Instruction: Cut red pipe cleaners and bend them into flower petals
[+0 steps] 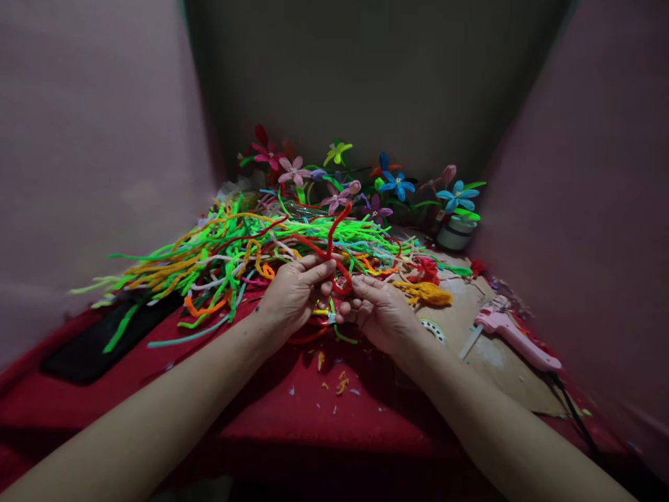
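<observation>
A red pipe cleaner (pixel 337 226) is bent into a loop between my two hands, its free ends sticking up and to the left. My left hand (pixel 300 289) pinches it where the strands cross, thumb against fingers. On the loop's lower right side, the fingertips of my right hand (pixel 379 310) are closed on the same pipe cleaner. Just behind both hands lies a big heap of loose pipe cleaners (pixel 251 226) in green, orange, white and other colours. Part of the loop is hidden by my fingers.
Several pipe-cleaner flowers (pixel 294 171) stand along the back wall. A pink glue gun (pixel 517 338) rests on a cardboard sheet (pixel 496 383) at the right, near a lidded jar (pixel 456 233). A dark flat object (pixel 88 355) lies left on the red cloth (pixel 313 418), which carries small scraps.
</observation>
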Available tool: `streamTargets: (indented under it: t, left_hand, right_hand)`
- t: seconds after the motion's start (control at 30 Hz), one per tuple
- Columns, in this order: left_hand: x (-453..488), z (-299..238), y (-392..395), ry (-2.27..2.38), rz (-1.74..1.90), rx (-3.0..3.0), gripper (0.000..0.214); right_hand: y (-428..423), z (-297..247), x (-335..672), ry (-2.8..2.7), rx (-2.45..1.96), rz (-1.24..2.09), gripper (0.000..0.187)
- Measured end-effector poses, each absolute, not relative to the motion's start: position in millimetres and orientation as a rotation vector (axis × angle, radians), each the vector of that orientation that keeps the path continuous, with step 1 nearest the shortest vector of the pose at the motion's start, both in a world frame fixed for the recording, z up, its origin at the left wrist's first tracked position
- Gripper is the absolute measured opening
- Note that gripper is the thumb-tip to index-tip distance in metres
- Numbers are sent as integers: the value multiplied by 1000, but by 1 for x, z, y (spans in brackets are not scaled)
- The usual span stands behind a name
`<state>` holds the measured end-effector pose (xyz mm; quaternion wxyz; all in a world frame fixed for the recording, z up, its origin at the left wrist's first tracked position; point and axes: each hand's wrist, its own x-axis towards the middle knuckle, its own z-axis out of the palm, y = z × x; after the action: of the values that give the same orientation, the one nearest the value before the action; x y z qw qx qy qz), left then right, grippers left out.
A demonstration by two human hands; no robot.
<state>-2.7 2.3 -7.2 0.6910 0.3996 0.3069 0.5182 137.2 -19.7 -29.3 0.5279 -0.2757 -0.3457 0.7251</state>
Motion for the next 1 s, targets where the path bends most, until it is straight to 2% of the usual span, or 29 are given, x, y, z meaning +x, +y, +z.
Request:
streamTargets:
  t: [0.23, 0.6, 0.8, 1.0]
  left_hand:
    - [-2, -10, 1, 686, 1143, 964, 18]
    - [-3, -6, -2, 685, 1083, 1020, 17]
    - [-2, -4, -4, 673, 1123, 1090, 16]
    - [-5, -10, -2, 731, 1202, 1217, 19]
  right_hand:
    - [-23, -25, 137, -923, -679, 1703, 20]
    - [-26, -23, 137, -994, -629, 1830, 16]
    - [-26, -23, 131, -955, -675, 1713, 23]
    - [-28, -25, 128, -1101, -728, 1557, 18]
